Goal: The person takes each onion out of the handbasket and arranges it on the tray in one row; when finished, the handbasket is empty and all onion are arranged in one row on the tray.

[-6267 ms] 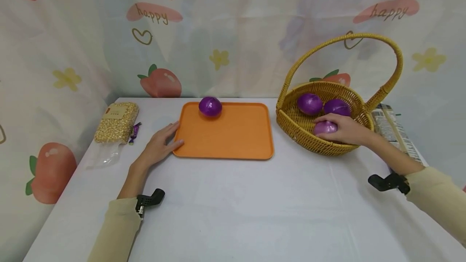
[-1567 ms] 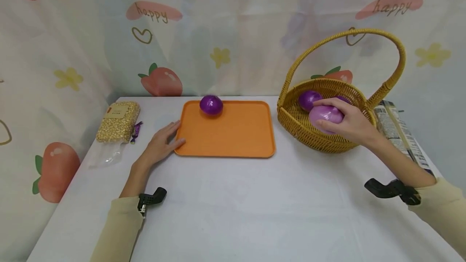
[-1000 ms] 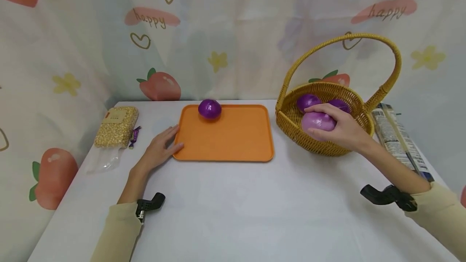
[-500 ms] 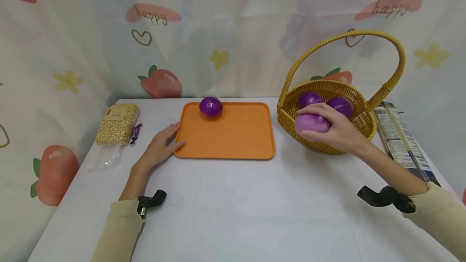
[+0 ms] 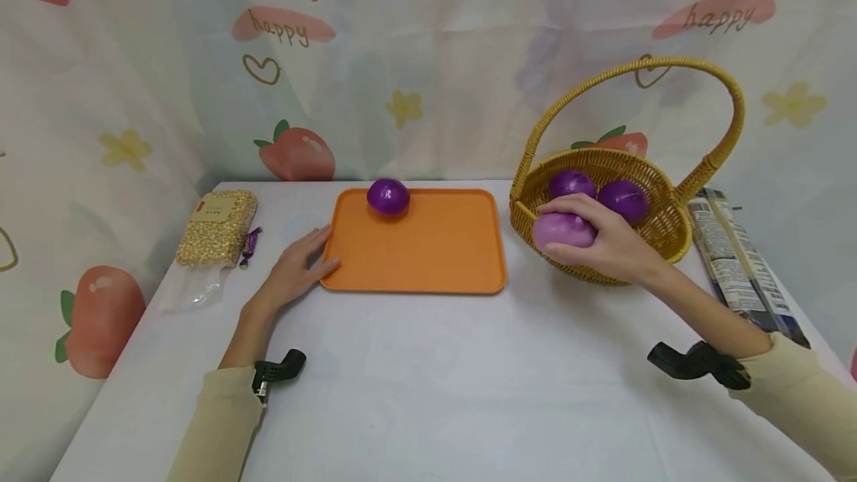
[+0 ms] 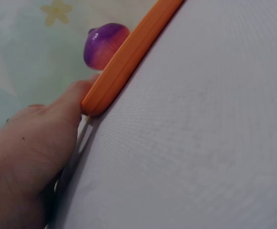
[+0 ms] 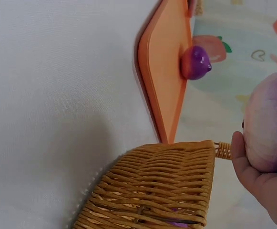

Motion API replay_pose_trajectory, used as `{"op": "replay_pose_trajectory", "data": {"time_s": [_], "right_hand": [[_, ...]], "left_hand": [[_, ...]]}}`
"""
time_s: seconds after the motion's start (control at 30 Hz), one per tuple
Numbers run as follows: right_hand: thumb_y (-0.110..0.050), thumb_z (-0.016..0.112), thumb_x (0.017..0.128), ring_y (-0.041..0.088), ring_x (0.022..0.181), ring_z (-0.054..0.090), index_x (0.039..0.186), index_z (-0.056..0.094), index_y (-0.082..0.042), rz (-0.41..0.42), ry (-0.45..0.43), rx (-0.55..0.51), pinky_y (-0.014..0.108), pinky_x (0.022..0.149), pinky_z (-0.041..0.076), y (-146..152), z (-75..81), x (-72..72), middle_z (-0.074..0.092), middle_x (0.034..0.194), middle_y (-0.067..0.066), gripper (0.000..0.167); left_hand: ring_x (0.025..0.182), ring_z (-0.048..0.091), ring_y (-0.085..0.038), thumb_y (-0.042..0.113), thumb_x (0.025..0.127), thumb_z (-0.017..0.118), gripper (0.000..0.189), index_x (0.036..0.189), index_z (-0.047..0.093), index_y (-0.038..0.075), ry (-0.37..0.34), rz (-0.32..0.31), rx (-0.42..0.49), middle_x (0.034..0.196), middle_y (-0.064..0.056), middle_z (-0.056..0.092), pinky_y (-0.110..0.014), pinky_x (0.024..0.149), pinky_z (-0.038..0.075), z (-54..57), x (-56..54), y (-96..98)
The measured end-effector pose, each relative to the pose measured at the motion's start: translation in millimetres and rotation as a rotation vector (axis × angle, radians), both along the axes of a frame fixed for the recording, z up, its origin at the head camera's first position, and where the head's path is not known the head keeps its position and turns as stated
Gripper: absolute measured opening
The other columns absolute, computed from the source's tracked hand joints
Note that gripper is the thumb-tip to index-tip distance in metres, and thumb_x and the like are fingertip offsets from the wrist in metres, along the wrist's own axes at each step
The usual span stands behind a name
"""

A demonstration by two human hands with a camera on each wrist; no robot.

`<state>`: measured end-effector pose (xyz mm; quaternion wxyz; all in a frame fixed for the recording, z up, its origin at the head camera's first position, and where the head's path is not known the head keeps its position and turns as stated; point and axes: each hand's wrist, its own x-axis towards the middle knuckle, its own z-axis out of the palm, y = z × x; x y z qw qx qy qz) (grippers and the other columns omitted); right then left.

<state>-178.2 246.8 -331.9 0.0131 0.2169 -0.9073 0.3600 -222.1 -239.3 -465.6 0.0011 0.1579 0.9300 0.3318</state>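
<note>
Left hand (image 5: 291, 270): fingers extended, touching the tray's (image 5: 428, 253) left edge.
Right hand (image 5: 612, 244): fingers gripping the pale bulb (image 5: 559, 230), now lifted and shifted left, above the basket's (image 7: 157, 174) rim.
Basket: two dark bulbs (image 5: 623, 201) left inside, better exposed.
Tray: one glossy bulb (image 5: 388, 198) at its far edge.

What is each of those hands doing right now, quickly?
Left hand: open, fingers at the left edge of the orange tray.
Right hand: closed around a light purple, rounded object, holding it.
</note>
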Motion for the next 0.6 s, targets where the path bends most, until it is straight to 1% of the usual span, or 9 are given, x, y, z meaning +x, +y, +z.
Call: {"op": "replay_pose_trajectory", "data": {"time_s": [0.1,0.17,0.23,0.33,0.5,0.53,0.57,0.6], "right_hand": [[-0.017,0.073,0.086,0.034,0.122,0.047,0.134,0.054,-0.015,0.015,0.014,0.012,0.061,0.091,0.051,-2.0,0.1,-1.1,0.050,0.139,0.012,0.052],[-0.017,0.074,0.085,0.031,0.121,0.048,0.133,0.054,-0.016,0.007,0.023,0.018,0.058,0.091,0.052,-2.6,0.0,-2.2,0.051,0.139,0.010,0.052],[-0.016,0.075,0.084,0.030,0.121,0.048,0.133,0.054,-0.015,0.009,0.027,0.016,0.057,0.091,0.052,-3.3,-0.2,-3.5,0.051,0.138,0.010,0.053],[-0.015,0.077,0.082,0.028,0.121,0.048,0.133,0.054,-0.014,0.006,0.023,0.010,0.056,0.092,0.051,-4.6,-0.7,-4.9,0.051,0.138,0.009,0.056],[-0.014,0.078,0.081,0.029,0.121,0.048,0.133,0.054,-0.012,0.019,0.011,-0.009,0.057,0.093,0.050,-7.7,-1.6,-5.4,0.050,0.138,0.009,0.058],[-0.014,0.079,0.081,0.029,0.121,0.048,0.133,0.054,-0.012,0.020,0.011,-0.009,0.050,0.094,0.051,-8.2,-1.6,-5.4,0.051,0.137,0.008,0.058],[-0.014,0.079,0.081,0.028,0.120,0.048,0.133,0.054,-0.013,0.019,0.010,-0.007,0.046,0.094,0.052,-8.9,-1.6,-5.4,0.051,0.137,0.008,0.058],[-0.015,0.079,0.081,0.028,0.120,0.049,0.132,0.054,-0.014,0.019,0.009,-0.008,0.046,0.094,0.052,-9.7,-1.7,-5.3,0.051,0.137,0.008,0.057]], "left_hand": [[0.149,0.026,-0.032,0.038,0.092,0.065,0.071,0.152,0.033,0.015,-0.004,0.004,-0.005,0.159,-0.006,0.033,-0.054,0.121,0.023,0.3,0.6,0.2],[0.149,0.025,-0.032,0.038,0.093,0.065,0.071,0.152,0.033,0.015,-0.007,0.006,-0.007,0.159,-0.006,0.033,-0.054,0.121,0.022,0.9,0.8,0.6],[0.149,0.025,-0.032,0.038,0.093,0.064,0.071,0.152,0.033,0.015,-0.013,0.007,-0.003,0.159,-0.006,0.032,-0.054,0.121,0.022,1.9,1.1,1.2],[0.149,0.024,-0.031,0.039,0.093,0.064,0.071,0.152,0.033,0.016,-0.024,0.010,0.000,0.159,-0.005,0.032,-0.054,0.121,0.022,3.6,1.4,2.1],[0.149,0.024,-0.032,0.038,0.093,0.064,0.071,0.152,0.033,0.015,-0.034,0.013,-0.006,0.159,-0.005,0.032,-0.055,0.121,0.022,6.2,2.1,2.5],[0.149,0.024,-0.032,0.038,0.093,0.064,0.071,0.152,0.033,0.015,-0.034,0.013,-0.008,0.159,-0.006,0.032,-0.055,0.121,0.022,6.3,2.1,2.4],[0.149,0.024,-0.032,0.038,0.093,0.064,0.071,0.152,0.033,0.015,-0.034,0.012,-0.007,0.159,-0.006,0.032,-0.055,0.121,0.022,6.4,2.1,2.3],[0.149,0.024,-0.032,0.038,0.093,0.064,0.071,0.152,0.033,0.015,-0.034,0.012,-0.006,0.159,-0.006,0.032,-0.055,0.121,0.022,6.4,2.1,2.2]]}}
